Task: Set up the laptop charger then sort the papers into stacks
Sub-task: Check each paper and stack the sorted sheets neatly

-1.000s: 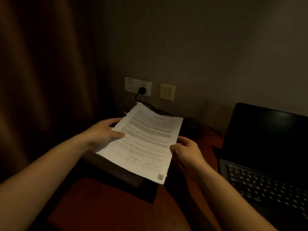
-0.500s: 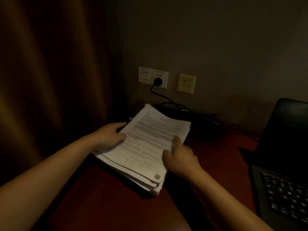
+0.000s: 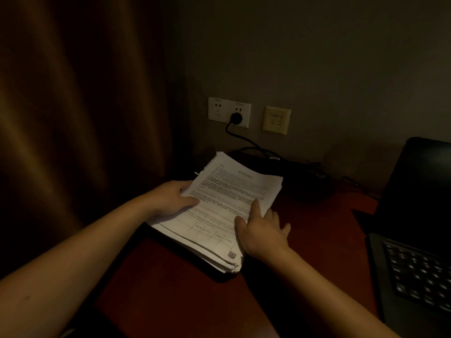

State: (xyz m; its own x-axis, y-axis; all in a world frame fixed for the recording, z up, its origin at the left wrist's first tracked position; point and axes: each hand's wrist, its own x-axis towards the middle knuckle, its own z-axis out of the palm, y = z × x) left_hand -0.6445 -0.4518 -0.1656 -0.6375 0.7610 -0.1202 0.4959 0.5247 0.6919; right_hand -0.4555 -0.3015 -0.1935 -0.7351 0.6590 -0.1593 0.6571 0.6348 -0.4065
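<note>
Paper stack (image 3: 224, 191) lies flat on the reddish-brown surface (image 3: 170, 289), near the back-left corner, turned at an angle w/ printed text facing up; sheet edges are a bit uneven at the near corner. Left hand (image 3: 170, 198) grips the stack's left edge: thumb (image 3: 190, 200) on top of the first sheet, fingers hidden behind/under the edge. Right hand (image 3: 263, 232) isn't gripping: index finger (image 3: 255, 208) lies straight on the top sheet near its right edge, other fingers spread loosely just off that edge, over the surface. Hands are apart, one per side of the stack. Behind it, a black charger plug (image 3: 236, 117) sits in the white wall socket (image 3: 217, 109), its cable (image 3: 244, 139) dropping to the surface behind the papers; too dark to follow further. Beige wall plate (image 3: 277, 120) just right of the socket. Open laptop (image 3: 419, 191) at far right, screen dark, well apart from the stack. Brown curtain (image 3: 73, 118) on the left.
</note>
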